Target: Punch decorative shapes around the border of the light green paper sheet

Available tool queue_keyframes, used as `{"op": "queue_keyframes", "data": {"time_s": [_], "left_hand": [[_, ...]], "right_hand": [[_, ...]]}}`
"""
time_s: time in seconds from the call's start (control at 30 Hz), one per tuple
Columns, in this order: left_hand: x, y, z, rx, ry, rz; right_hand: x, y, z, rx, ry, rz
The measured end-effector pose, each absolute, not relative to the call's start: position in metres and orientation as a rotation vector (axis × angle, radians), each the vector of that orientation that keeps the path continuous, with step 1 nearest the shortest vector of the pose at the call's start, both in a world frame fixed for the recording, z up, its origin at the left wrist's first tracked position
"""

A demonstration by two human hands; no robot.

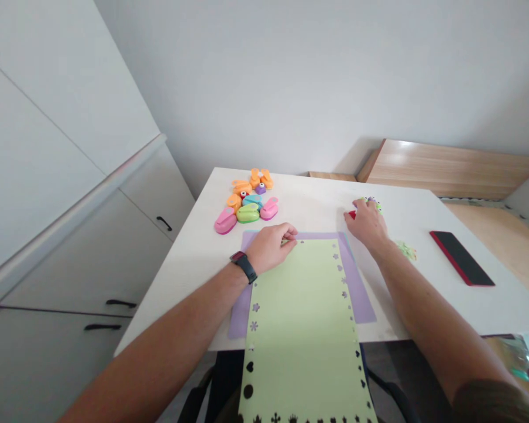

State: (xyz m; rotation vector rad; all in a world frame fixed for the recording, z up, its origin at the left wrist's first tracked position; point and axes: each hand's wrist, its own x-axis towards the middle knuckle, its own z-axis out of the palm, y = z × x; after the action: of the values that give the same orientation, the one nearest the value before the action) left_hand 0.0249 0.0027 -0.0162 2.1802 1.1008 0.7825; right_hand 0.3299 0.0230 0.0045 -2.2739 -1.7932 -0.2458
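Observation:
A light green paper sheet [304, 317] has shapes punched along its edges. It lies over purple paper [360, 294], and its near end hangs past the table edge. My left hand [271, 247], with a dark watch on the wrist, is at the sheet's far left corner, thumb and curled fingers closed on its edge. Farther right, my right hand [368, 224] reaches over a cluster of small craft punches [378, 207], fingers apart. A red punch [351, 215] shows beside its thumb; the hand hides part of the cluster.
Several larger craft punches, including a green one [248, 213], stand at the back left. Green paper bits [406, 250] lie right of my right forearm. A black and red flat object [462, 258] rests farther right on the white table [180, 276]. Cabinets [70, 252] line the left.

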Motion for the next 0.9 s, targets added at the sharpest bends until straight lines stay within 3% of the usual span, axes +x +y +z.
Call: {"op": "queue_keyframes", "data": {"time_s": [0.57,0.9], "left_hand": [[0.019,0.008,-0.022,2.271,1.267,0.767],[0.018,0.004,-0.015,2.287,1.280,0.696]], "right_hand": [[0.194,0.091,0.061,-1.617,-2.294,0.155],[0.119,0.151,0.054,-1.655,-2.540,0.163]]}}
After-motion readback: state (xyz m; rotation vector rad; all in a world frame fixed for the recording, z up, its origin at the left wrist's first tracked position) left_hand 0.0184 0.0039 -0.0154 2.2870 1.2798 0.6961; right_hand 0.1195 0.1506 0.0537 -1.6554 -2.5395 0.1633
